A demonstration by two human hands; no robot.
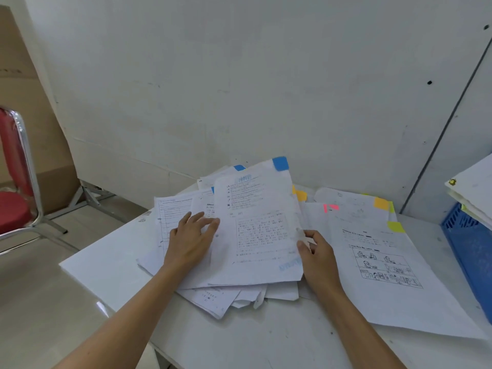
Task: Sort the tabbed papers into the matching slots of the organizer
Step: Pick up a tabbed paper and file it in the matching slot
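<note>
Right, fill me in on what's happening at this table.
A person is sorting a loose pile of tabbed papers on the white table. The right hand pinches the right edge of the top, blue-tabbed sheet while the left hand rests on its left edge. Sheets with yellow and pink tabs lie to the right, beside the blue organizer.

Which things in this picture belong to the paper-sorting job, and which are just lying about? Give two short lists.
Job in hand:
- blue-tabbed sheet, pinched by the right hand
- left hand resting on the paper pile
- yellow-tabbed sheet
- blue organizer

Just lying about:
- red chair
- cardboard box
</note>
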